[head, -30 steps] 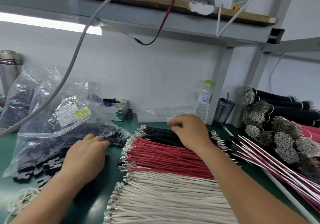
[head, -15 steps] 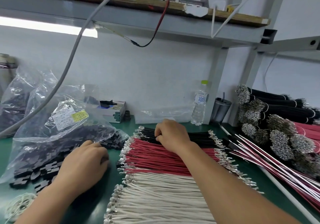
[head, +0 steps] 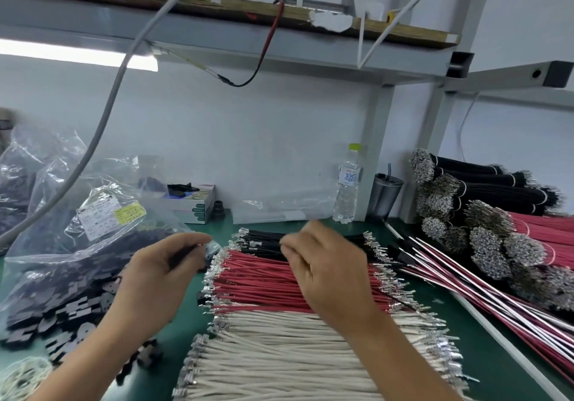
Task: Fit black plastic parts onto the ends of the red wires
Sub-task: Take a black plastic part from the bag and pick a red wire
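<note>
Nearest, along the bottom of the frame, lies a row of white wires with metal terminals at both ends. Just above it, in the middle of the frame, lies the row of red wires, and beyond that a row of black wires, all flat on the green mat.

The red wires look light and limp, with small crimped terminals that would bend if forced; a hold on the insulation just behind the terminal seems best for steering the tip.

The black plastic parts spill from a clear bag at lower and centre left. They appear small, stiff and smooth, so a pinch by the flat sides seems safest.

The left hand, centre left, has its fingers curled around something dark, seemingly one of the parts, though motion blur hides its shape. The right hand, at centre above the red and black rows, has thumb and forefinger drawn together in a pinch; whether a wire sits between them I cannot tell, as the fingertips are smeared.

Farther off, at upper right, bundled wire stacks rest on the bench, and a water bottle stands against the wall.
</note>
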